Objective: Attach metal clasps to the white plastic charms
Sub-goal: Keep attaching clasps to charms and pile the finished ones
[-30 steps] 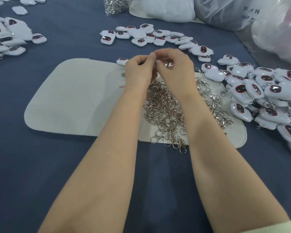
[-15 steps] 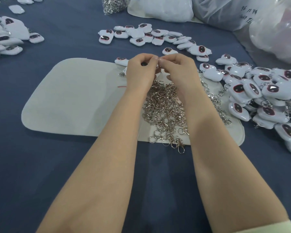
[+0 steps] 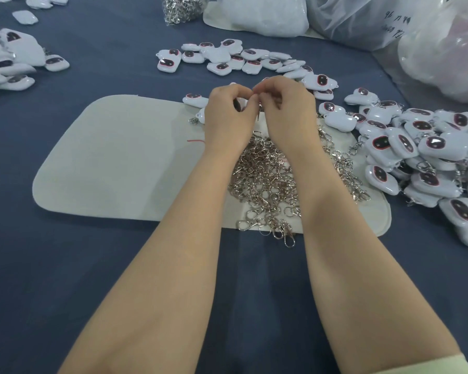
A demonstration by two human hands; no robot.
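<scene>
My left hand (image 3: 229, 117) and my right hand (image 3: 291, 110) meet fingertip to fingertip above the far edge of a white mat (image 3: 114, 163). A white charm with a dark red-rimmed window (image 3: 239, 106) sits in the curled fingers of my left hand and is mostly hidden. The fingertips of my right hand pinch a metal clasp (image 3: 259, 113), whose end hangs just below them. A loose pile of silver clasps (image 3: 268, 179) lies on the mat under my wrists.
A heap of charms with clasps on them (image 3: 422, 149) lies at the right. More charms lie in a far row (image 3: 227, 59) and at the far left (image 3: 8, 63). A bag of clasps (image 3: 181, 8) and plastic bags (image 3: 430, 44) stand at the back.
Both hands stay together on the same small piece and have drifted slightly nearer to me. The fingertips have shifted a little against each other.
</scene>
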